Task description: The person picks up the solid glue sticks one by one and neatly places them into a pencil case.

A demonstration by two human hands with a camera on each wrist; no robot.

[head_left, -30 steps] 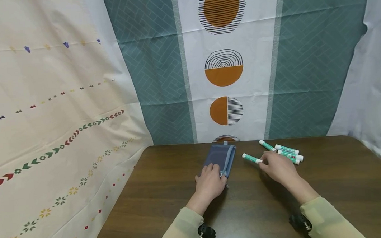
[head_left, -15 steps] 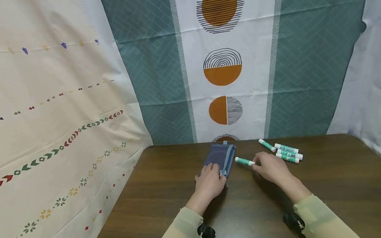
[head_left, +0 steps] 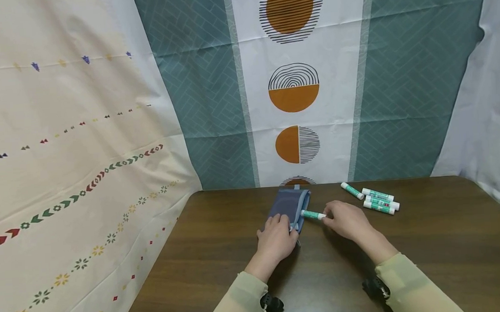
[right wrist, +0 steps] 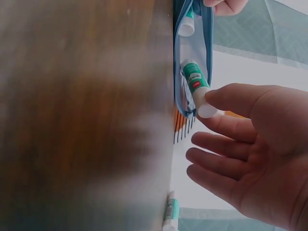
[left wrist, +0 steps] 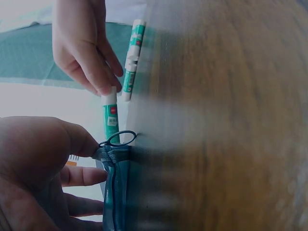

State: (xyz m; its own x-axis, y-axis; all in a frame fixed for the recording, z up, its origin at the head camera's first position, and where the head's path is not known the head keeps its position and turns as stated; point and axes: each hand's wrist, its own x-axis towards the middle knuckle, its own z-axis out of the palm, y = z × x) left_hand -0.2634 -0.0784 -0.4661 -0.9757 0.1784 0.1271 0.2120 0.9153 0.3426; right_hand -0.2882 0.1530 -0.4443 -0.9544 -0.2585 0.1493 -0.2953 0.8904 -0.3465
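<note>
A flat blue zip pouch (head_left: pixel 283 202) lies on the table, its mouth towards the right. My left hand (head_left: pixel 276 238) grips its near end, thumb by the zip corner with its dark loop (left wrist: pixel 122 138) in the left wrist view. Between thumb and fingertip, my right hand (head_left: pixel 348 221) pinches the white end of a green-and-white glue stick (head_left: pixel 312 214). The right wrist view has the far end of this stick inside the gaping mouth (right wrist: pixel 210 48). Another glue stick (right wrist: pixel 186 28) sits deeper in the pouch, partly hidden.
Several loose glue sticks lie at the back right of the brown wooden table (head_left: pixel 416 260), one angled apart (head_left: pixel 352 191) and the others bunched (head_left: pixel 379 208). Patterned cloth (head_left: pixel 215 143) hangs behind the table's far edge.
My right hand has moved left with the glue stick, away from the loose ones and up to the pouch's mouth. My left hand has kept its place on the pouch.
</note>
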